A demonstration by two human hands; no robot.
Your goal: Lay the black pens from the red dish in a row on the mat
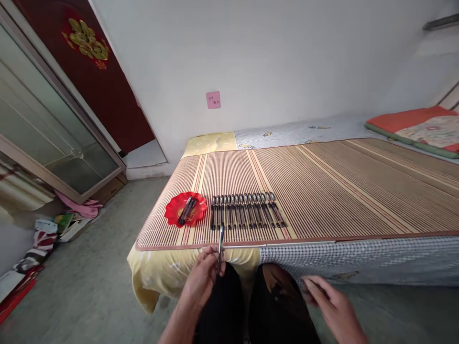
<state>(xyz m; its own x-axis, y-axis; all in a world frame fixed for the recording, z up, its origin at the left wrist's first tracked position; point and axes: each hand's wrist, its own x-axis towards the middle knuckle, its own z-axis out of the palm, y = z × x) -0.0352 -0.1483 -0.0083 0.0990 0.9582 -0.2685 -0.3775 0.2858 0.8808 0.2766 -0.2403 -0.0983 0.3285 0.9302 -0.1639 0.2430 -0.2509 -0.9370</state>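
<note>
My left hand is closed around a dark pen, held upright at the near edge of the bed. Just beyond it, several dark pens lie side by side in a row on the bamboo mat. To the left of the row sits a red scalloped plate holding a few more pens. My right hand hangs low at the right beside my knee, fingers loosely extended and holding nothing.
The bed has a yellow sheet and a checked cover. An orange cushion lies at the far right. Clothes and papers litter the floor at left by a glass door. A pink note is stuck on the wall.
</note>
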